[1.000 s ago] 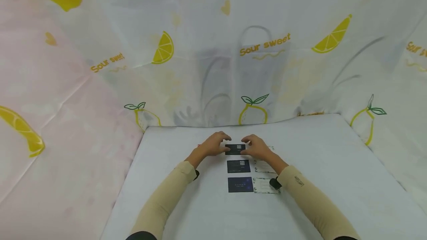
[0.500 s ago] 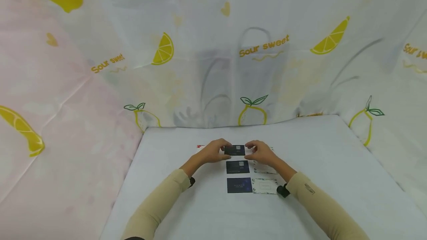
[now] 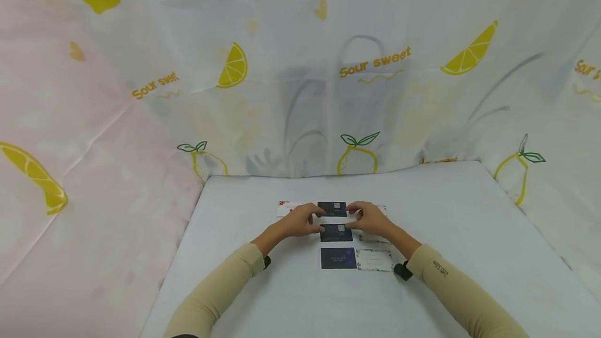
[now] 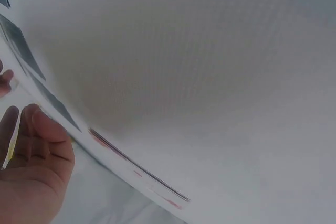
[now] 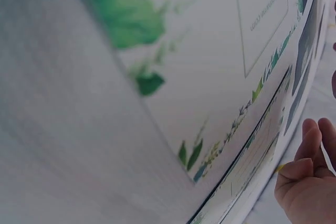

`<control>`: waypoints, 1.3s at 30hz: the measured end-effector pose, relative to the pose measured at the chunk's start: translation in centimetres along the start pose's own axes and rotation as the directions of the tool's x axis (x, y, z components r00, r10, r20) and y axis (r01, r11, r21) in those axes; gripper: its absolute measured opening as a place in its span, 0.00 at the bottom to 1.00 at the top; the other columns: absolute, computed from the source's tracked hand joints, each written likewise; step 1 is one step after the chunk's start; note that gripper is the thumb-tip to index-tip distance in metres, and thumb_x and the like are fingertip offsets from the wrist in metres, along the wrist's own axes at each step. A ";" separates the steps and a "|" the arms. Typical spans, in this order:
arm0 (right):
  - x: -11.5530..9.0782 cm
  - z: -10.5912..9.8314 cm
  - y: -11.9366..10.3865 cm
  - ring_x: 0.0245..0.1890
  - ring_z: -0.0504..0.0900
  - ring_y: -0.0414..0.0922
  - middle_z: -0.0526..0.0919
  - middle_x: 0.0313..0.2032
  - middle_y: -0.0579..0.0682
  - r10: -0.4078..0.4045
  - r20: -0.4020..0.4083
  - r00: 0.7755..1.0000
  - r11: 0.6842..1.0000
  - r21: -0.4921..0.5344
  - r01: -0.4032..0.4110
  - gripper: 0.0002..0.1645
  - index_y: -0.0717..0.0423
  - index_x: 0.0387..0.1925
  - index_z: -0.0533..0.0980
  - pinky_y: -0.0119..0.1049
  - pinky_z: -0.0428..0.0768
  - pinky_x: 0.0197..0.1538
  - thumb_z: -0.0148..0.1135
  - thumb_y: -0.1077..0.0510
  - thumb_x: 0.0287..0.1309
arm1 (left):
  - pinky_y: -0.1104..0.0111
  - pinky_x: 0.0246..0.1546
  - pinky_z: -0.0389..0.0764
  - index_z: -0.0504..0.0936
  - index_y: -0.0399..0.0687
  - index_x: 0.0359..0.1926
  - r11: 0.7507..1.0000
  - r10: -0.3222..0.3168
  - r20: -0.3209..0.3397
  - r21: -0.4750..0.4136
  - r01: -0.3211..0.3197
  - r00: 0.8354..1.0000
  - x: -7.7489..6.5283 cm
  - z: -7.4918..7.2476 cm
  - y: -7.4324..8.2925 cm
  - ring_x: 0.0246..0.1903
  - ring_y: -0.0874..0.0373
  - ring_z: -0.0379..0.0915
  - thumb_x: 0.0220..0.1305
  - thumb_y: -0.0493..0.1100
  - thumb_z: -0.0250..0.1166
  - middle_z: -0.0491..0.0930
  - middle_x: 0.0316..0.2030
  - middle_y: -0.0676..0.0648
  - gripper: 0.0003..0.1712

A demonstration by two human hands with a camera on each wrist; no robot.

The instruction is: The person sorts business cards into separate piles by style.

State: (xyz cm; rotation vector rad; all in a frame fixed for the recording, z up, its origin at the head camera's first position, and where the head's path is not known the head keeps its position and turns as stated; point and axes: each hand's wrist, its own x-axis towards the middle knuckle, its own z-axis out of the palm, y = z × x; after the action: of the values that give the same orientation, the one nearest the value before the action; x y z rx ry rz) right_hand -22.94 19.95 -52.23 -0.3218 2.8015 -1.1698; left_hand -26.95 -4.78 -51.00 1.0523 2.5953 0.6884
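Note:
Three dark cards lie in a column in the head view: the back card (image 3: 334, 209) and the middle card (image 3: 336, 234), both with a small code square, and the front card (image 3: 339, 258). My left hand (image 3: 299, 220) is at their left side, fingertips by the back card's edge and thumb at the middle card's edge. Opposite it, my right hand (image 3: 373, 219) has its fingertips by the back card's right edge and its thumb at the middle card's upper right corner. Both hands have loosely bent fingers, and the cards lie flat between them.
Right of the dark column lie white leaf-bordered cards, the front one (image 3: 374, 260) in full view and others partly behind my right hand. A white card with red print (image 3: 284, 207) lies back left. A lemon-printed cloth (image 3: 263, 119) hangs behind the white table (image 3: 253, 296).
Both hands have drawn back from around the back dark card toward the middle one. More of the red-printed card shows. The cards stay in their column.

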 end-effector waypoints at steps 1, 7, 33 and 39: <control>-0.1 0.0 -0.1 0.32 0.73 0.41 0.81 0.42 0.51 0.005 0.002 1.000 1.000 -0.001 -0.005 0.30 0.57 0.50 0.76 0.35 0.70 0.37 0.72 0.51 0.43 | 0.74 0.34 0.72 0.76 0.51 0.53 1.000 0.000 0.006 -0.001 0.000 1.000 0.0 0.0 0.0 0.35 0.60 0.72 0.54 0.52 0.67 0.78 0.45 0.50 0.25; -0.2 0.4 -0.7 0.33 0.73 0.41 0.81 0.44 0.51 0.028 0.018 0.999 0.999 0.021 -0.029 0.28 0.55 0.49 0.76 0.35 0.71 0.37 0.71 0.51 0.44 | 0.74 0.35 0.72 0.75 0.49 0.54 1.000 0.003 0.024 0.017 -0.004 1.000 -0.4 0.3 0.1 0.34 0.62 0.71 0.54 0.54 0.66 0.78 0.45 0.50 0.27; -0.8 1.4 -0.5 0.31 0.72 0.40 0.80 0.41 0.48 0.043 0.048 0.998 0.997 -0.059 -0.040 0.29 0.53 0.46 0.77 0.35 0.71 0.36 0.75 0.52 0.38 | 0.75 0.33 0.71 0.74 0.51 0.55 0.997 -0.068 0.037 -0.020 0.069 0.997 -0.5 2.0 0.5 0.31 0.64 0.70 0.52 0.53 0.68 0.76 0.45 0.49 0.29; -0.5 1.6 -0.5 0.36 0.72 0.40 0.78 0.40 0.45 0.041 0.066 0.997 0.992 -0.125 -0.032 0.32 0.51 0.47 0.76 0.38 0.71 0.43 0.77 0.51 0.34 | 0.75 0.34 0.71 0.74 0.51 0.54 0.998 -0.064 0.015 0.030 0.064 0.998 -0.1 2.1 0.6 0.31 0.64 0.69 0.48 0.51 0.71 0.75 0.44 0.49 0.31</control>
State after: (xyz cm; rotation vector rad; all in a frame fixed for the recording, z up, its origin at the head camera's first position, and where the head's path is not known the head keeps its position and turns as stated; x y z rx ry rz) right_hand -22.13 18.56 -52.99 -0.3121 2.8129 -0.9610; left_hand -25.69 -3.81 -52.48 0.9745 2.6206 0.6266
